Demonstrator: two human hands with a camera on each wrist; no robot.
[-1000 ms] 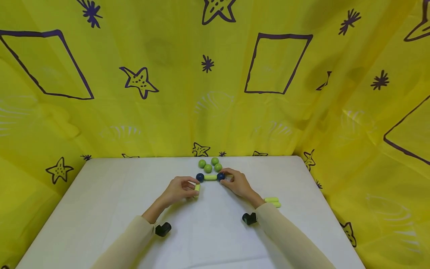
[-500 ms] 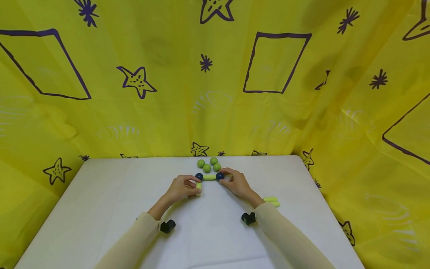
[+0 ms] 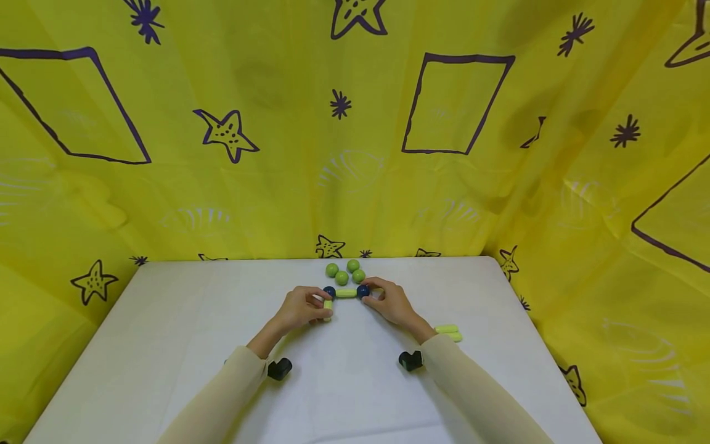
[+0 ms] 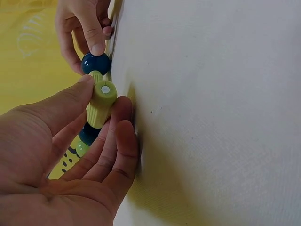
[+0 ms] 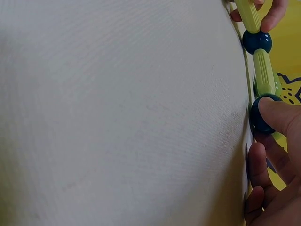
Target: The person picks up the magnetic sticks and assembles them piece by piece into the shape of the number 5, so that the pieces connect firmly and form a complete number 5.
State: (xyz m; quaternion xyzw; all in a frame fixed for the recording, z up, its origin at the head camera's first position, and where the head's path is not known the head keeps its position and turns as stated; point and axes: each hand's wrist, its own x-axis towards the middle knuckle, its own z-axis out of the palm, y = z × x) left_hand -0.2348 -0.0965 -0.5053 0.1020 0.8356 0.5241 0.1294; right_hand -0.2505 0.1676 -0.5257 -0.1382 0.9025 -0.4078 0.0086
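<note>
My left hand pinches a light green ridged rod between thumb and fingers; its near end shows a small silvery disc in the left wrist view. The rod's far end meets the left dark blue ball, at roughly a right angle to a second green rod. That second rod links the left ball to the right dark blue ball. My right hand pinches this right ball between thumb and index finger. The left index finger lies against the left ball.
Several green balls sit just behind the joined pieces. Two more light green rods lie side by side near the right wrist. A yellow patterned curtain hangs behind the white table.
My left hand has moved slightly right and up, bringing its rod from beside the left blue ball to touch it. The right hand stays on its ball.
</note>
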